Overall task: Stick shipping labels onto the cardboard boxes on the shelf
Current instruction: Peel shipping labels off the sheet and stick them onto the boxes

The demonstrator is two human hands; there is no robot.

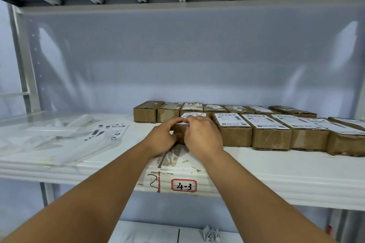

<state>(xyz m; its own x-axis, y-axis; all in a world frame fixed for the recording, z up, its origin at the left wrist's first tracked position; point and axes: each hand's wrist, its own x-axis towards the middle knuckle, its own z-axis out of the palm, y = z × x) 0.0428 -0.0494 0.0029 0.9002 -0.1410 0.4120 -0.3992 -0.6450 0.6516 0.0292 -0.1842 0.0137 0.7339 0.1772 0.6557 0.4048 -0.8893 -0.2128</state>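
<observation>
Two rows of small brown cardboard boxes stand on the white shelf [256, 165]. The front-left box [178, 131] carries a white shipping label [192, 115] on its top. My left hand [164, 136] grips the box's left front corner, thumb low on its side. My right hand [203, 134] lies over the near part of the label, fingers curled at the label's near edge. Boxes to the right, such as the neighbouring one [233, 130], bear labels on top. Loose labels [109, 131] lie on the shelf to the left.
Clear plastic bags and backing sheets [49, 140] cover the shelf's left part. A back row of boxes [148, 111] stands near the rear wall. A tag reading 4-3 [184, 185] marks the shelf edge. Crumpled paper [211, 234] lies on the lower shelf.
</observation>
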